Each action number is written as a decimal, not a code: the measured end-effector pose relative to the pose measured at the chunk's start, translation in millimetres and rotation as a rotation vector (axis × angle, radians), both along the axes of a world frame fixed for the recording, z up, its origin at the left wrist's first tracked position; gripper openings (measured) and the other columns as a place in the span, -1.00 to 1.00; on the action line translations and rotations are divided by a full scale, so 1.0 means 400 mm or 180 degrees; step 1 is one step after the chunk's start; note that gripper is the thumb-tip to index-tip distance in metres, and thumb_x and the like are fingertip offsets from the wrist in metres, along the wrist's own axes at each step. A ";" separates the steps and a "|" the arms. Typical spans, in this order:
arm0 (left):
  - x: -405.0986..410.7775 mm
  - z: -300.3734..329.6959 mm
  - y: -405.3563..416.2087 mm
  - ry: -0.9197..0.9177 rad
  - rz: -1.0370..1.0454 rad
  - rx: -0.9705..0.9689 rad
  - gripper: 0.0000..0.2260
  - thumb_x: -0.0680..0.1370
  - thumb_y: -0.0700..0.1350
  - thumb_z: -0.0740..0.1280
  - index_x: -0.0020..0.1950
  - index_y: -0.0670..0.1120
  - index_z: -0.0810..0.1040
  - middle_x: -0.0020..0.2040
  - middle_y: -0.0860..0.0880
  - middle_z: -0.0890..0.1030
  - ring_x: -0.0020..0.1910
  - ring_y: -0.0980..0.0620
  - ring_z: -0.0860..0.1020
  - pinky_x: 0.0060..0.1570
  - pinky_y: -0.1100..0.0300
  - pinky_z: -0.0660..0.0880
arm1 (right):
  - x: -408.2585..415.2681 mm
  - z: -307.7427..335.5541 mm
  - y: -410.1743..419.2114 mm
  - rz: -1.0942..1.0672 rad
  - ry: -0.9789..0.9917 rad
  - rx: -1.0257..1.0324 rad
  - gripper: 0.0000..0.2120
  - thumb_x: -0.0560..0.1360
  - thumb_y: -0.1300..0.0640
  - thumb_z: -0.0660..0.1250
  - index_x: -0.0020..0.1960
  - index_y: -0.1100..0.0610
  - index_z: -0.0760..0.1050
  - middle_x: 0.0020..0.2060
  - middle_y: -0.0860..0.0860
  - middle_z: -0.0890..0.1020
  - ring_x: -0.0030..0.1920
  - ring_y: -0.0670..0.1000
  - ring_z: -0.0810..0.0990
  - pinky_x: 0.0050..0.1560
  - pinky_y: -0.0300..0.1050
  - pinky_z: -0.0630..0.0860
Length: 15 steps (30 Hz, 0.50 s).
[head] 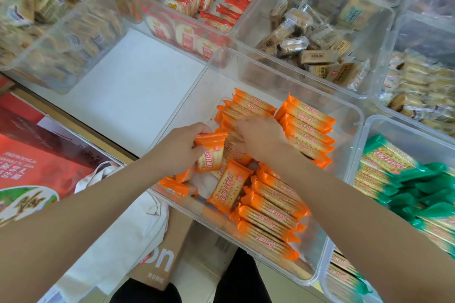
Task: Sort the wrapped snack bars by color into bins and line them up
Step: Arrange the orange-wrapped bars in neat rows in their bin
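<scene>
Nearest to the person, below the edge of the white surface (138,86), a cardboard box (160,253) and a pale cloth bag (118,241) sit on the floor, with a red printed carton (41,162) off to the left.

Both bare forearms reach forward into a clear bin (354,115) that holds the orange bars. The left hand (182,147) is closed around one orange bar (211,155), gripping it by its left end so the wrapper stands tilted above the pile. The right hand (261,135) is curled, knuckles up, pressed down among the packed bars at the middle of the bin; I cannot tell whether it actually grips anything, since the fingers are tucked under. Just below the held bar, a loose orange bar (229,187) lies face up and askew. Neat rows of orange bars (270,214) stand on edge along the near right side, and more rows (307,125) line the far half (two columns, side by side).

To the right, a second clear bin (371,135) holds green bars (394,174), blurred at the frame's edge.

Farther back, a bin of brown-wrapped snacks (310,49) sits behind the orange one, a bin of red-wrapped crackers (197,7) lies toward the centre, and a bin of tan packets (49,19) fills the far left.
</scene>
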<state>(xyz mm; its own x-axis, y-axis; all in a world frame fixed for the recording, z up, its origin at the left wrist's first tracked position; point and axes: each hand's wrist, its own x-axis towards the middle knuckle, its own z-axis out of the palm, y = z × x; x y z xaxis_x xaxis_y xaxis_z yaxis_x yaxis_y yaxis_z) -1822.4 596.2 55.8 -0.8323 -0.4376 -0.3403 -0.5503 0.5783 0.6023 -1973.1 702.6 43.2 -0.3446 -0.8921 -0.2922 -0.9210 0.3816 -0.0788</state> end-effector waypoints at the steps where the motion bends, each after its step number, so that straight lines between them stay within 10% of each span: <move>1: -0.004 -0.001 0.003 0.0083 0.0154 0.0108 -0.77 0.54 -0.21 0.27 0.16 0.00 0.45 0.01 -0.04 0.58 -0.03 -0.02 0.55 -0.02 0.12 0.46 | -0.006 0.020 0.004 -0.0217 -0.0523 -0.0339 -0.77 0.53 0.01 0.25 0.06 0.15 0.49 0.01 0.06 0.57 0.05 0.08 0.52 0.01 -0.10 0.41; 5: -0.022 0.002 0.008 0.0655 0.1053 0.0796 -0.84 0.53 -0.28 0.25 -0.04 -0.01 0.45 -0.15 0.03 0.54 -0.23 0.13 0.52 -0.31 0.48 0.40 | -0.008 0.058 0.031 -0.0575 -0.2443 -0.0953 -0.75 0.50 0.17 0.32 0.16 0.17 0.51 0.01 0.01 0.61 0.04 -0.06 0.55 0.13 -0.24 0.44; 11: -0.046 0.009 0.029 0.1137 0.1640 0.1979 -0.82 0.54 -0.27 0.29 0.07 -0.07 0.39 -0.06 0.01 0.54 -0.09 0.10 0.55 -0.08 0.29 0.56 | -0.011 0.013 0.040 -0.0472 -0.1957 -0.0946 -0.60 0.49 0.12 0.36 0.27 0.20 0.38 -0.03 0.08 0.59 -0.04 0.07 0.55 -0.09 -0.13 0.41; 15: -0.038 -0.030 0.026 0.0120 0.0604 0.0867 -0.84 0.50 -0.09 0.35 -0.04 -0.06 0.39 -0.24 0.08 0.49 -0.26 0.09 0.46 -0.08 0.19 0.39 | -0.046 0.044 0.063 -0.0926 -0.1853 -0.1554 -0.64 0.53 0.15 0.30 0.29 0.18 0.37 -0.14 0.08 0.58 -0.24 -0.04 0.53 -0.29 -0.29 0.39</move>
